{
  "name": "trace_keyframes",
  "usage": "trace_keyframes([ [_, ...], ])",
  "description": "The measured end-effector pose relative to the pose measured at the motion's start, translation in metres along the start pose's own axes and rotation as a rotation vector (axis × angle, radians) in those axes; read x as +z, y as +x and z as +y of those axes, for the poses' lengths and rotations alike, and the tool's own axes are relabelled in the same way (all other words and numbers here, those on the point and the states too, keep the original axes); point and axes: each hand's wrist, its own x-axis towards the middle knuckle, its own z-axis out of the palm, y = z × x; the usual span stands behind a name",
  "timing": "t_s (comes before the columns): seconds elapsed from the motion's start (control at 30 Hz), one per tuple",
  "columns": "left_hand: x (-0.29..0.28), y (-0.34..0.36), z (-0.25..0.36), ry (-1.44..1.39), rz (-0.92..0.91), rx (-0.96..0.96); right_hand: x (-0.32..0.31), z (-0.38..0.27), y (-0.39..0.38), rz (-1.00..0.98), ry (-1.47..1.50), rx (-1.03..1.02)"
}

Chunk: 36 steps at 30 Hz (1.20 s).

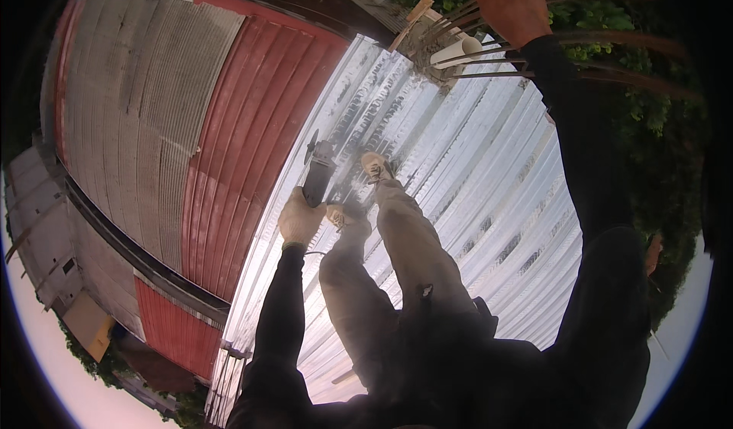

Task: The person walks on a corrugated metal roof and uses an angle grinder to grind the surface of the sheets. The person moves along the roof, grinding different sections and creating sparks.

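My left hand (301, 218), in a pale glove, is wrapped round the body of a dark angle grinder (319, 175). The grinder points away from me, with its disc at the far end, just above the shiny metal roofing sheets. A dark cord hangs behind that hand. My right hand (513, 13) is raised at the upper right, its fingers closed round one of several rusty steel rods (611, 38). Just left of it, a white plastic pipe (456, 53) stands out among the rods.
I stand on the silvery ribbed roof (489, 169), both shoes near the grinder. To the left lie red roofing sheets (256, 116) and weathered grey corrugated sheets (145, 70). A concrete column top (429, 43) with a wooden board is at the far edge. Leafy branches crowd the right.
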Motion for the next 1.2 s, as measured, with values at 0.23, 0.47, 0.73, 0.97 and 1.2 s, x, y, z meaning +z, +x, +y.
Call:
trace_keyframes([
  [0.23,0.072,0.088,0.033,-0.102,-0.049,0.007,0.0,-0.083,-0.033,0.537,0.479,0.025],
  [0.47,0.168,0.149,0.067,-0.211,-0.039,0.036,0.162,-0.409,-0.204,-0.598,2.008,0.806],
  [0.73,0.271,0.215,0.111,-0.178,0.177,0.295,0.273,-0.526,-0.185,-0.344,2.595,1.191],
  [0.97,0.325,0.279,0.104,-0.079,0.315,0.571,0.338,-0.554,-0.166,-0.052,2.637,1.351],
  [1.2,0.326,0.303,0.101,-0.275,0.071,0.655,0.387,-0.544,-0.157,0.186,2.528,1.372],
])
